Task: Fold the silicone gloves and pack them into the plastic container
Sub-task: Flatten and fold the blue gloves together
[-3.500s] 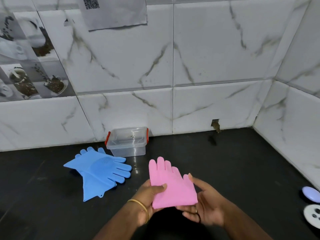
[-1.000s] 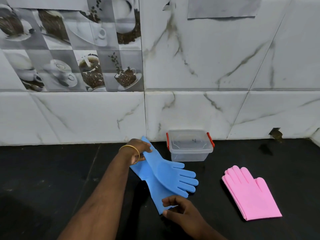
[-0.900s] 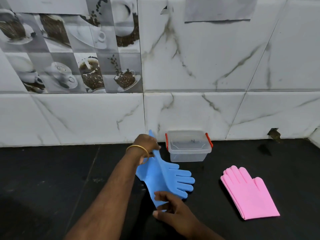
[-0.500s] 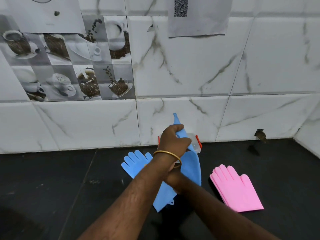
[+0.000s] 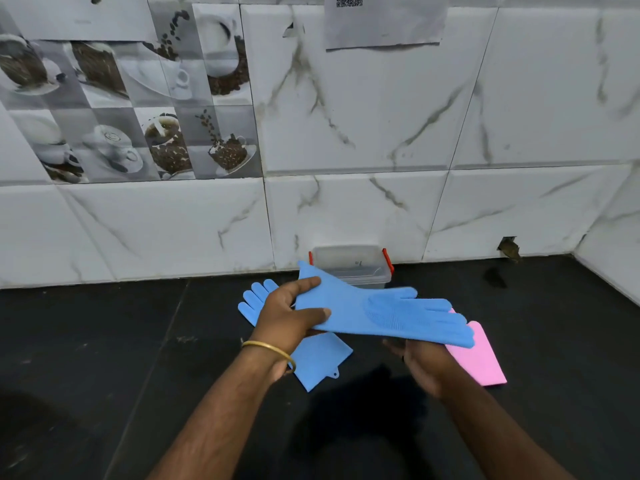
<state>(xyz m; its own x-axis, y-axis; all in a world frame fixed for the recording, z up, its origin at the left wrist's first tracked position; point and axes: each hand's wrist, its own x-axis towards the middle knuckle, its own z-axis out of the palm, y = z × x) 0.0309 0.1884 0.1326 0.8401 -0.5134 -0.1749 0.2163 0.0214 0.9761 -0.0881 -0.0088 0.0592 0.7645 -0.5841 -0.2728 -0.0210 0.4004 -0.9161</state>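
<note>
Blue glove (image 5: 377,311) now horizontal (lifted)

Held glove (image 5: 381,311) hangs before container (image 5: 351,263), above two counter gloves.

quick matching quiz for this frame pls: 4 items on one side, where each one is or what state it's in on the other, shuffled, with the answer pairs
Things:
1. lifted blue glove
2. second blue glove
3. pink gloves
4. plastic container

Places or states:
A. against the wall, lid on
B. flat on the counter under the left hand
C. gripped at the cuff, off the counter
D. on the counter behind the right hand, partly hidden

Pairs: 1-C, 2-B, 3-D, 4-A
</note>
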